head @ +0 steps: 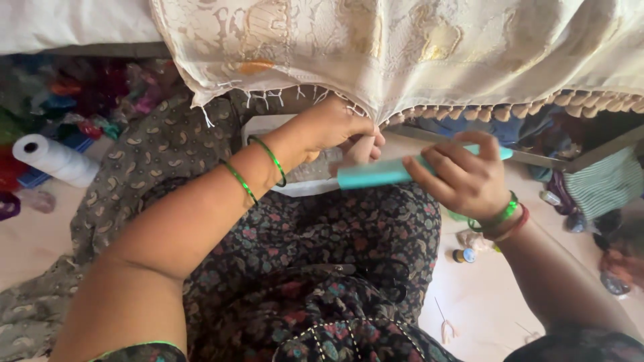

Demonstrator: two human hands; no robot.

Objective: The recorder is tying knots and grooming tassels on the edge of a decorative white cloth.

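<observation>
Evidently my left hand (332, 127) pinched the fringed edge of the cream embroidered cloth (402, 53) to keep it taut, while my right hand (463, 177) had its grip closed around a teal tool (376, 174) just below.

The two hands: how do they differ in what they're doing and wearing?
The left hand pinches the fringed hem of the cream embroidered cloth; the right hand grips a long turquoise stick-like tool. The left forearm carries two thin green bangles spaced apart; the right wrist wears green and red bangles stacked together. Both work just under the cloth's edge.
</observation>
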